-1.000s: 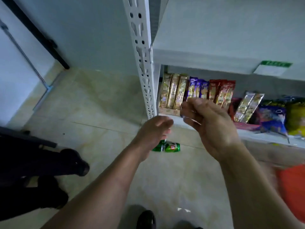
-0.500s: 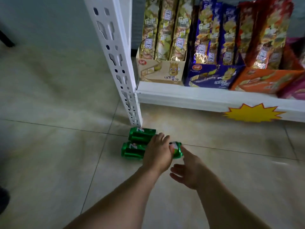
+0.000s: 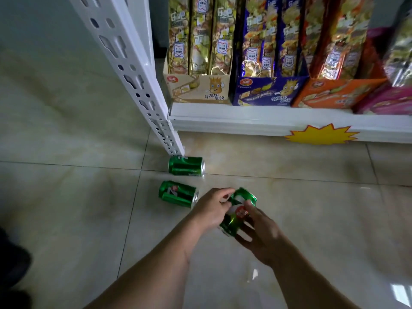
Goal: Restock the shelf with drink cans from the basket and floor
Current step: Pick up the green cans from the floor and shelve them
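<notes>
Both forearms are bare to the frame edge, with no sleeves, rings or watch.

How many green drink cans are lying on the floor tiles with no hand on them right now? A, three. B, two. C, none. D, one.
B: two green aluminium drink cans lie on their sides near the white shelf post, one by its foot, one nearer; a third green can is held in both hands.

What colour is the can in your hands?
Shiny green, with a red and white label; the can shows best in the head view.
</notes>
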